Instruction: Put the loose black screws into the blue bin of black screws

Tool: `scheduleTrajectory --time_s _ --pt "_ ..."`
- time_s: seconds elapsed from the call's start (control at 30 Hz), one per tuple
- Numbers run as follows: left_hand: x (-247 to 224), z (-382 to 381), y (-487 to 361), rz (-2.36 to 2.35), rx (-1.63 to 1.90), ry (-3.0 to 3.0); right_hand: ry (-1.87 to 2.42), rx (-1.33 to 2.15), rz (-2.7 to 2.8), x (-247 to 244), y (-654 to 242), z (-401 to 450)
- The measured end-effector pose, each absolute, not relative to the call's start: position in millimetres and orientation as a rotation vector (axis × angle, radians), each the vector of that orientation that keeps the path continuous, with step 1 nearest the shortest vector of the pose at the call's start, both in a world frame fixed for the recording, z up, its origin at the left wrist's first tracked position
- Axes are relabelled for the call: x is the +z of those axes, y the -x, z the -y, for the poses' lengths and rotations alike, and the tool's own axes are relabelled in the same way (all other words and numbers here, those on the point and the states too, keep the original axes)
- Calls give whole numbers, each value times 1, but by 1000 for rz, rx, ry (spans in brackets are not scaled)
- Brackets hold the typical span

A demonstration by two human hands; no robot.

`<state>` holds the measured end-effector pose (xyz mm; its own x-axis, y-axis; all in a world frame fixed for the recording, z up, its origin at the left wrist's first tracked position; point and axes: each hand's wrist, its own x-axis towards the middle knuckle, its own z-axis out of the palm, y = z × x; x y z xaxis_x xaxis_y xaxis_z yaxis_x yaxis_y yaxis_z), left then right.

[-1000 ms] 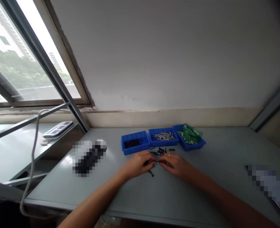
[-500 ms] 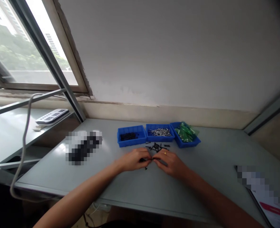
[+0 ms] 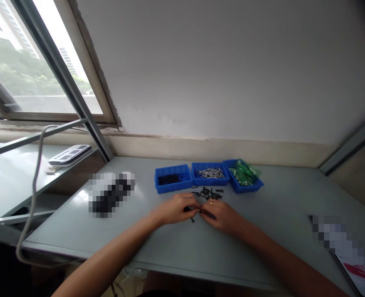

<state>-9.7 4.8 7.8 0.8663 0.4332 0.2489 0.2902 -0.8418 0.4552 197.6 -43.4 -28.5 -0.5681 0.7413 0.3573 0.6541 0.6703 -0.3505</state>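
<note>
Desk (image 3: 182, 251): grey and smooth, spreading in front of the middle tray (image 3: 211, 181); probably slick enough to let small parts roll.
Stray screw (image 3: 192, 220): in front of the middle tray and a little left of it, poking out just below the left hand (image 3: 180, 209); hard to tell whether lying loose or gripped.
Left hand: in front of the middle tray, toward its left; curled, drawn down to a thumb-and-finger pinch on the small dark piece (image 3: 200, 211); cannot tell what else sits in the palm.
Right hand (image 3: 221, 213): straight in front of the middle tray; curled likewise, pinching the same piece from the other side.
Small dark piece: between both sets of fingertips, in front of the middle tray; mostly hidden. Likely light, stiff and hard to break, but easy to drop; best taken by the ends, with fingertips only.
Black screws (image 3: 207, 193): heaped just in front of the middle tray; likely light and rigid, best lifted singly by the shank.
Silver pins (image 3: 211, 173): piled inside the middle tray; probably slippery.
Green bags (image 3: 244, 170): in the tray right of the middle tray; apparently thin and soft.
</note>
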Motion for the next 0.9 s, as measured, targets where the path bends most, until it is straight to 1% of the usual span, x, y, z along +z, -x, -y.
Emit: scheduleTrajectory --time_s 0.3,0.43,0.53,0.6,0.67,0.8,0.9 --pt "16 -7 12 -618 418 -2647 1039 251 2325 -15 -204 45" --pt "13 -6 11 -582 360 -2659 985 254 2285 -13 -203 48" --pt "12 -4 9 -561 379 -2690 967 261 2290 -14 -202 49" --pt "12 -4 10 -582 448 -2715 968 268 2277 -14 -203 48" --pt "14 -9 13 -678 606 -2735 1012 265 2242 -14 -207 44" --pt "18 -32 28 -1176 999 -2757 1227 218 2199 -17 -217 34" --pt "21 -47 40 -1501 1090 -2740 1493 102 2169 -21 -225 26"
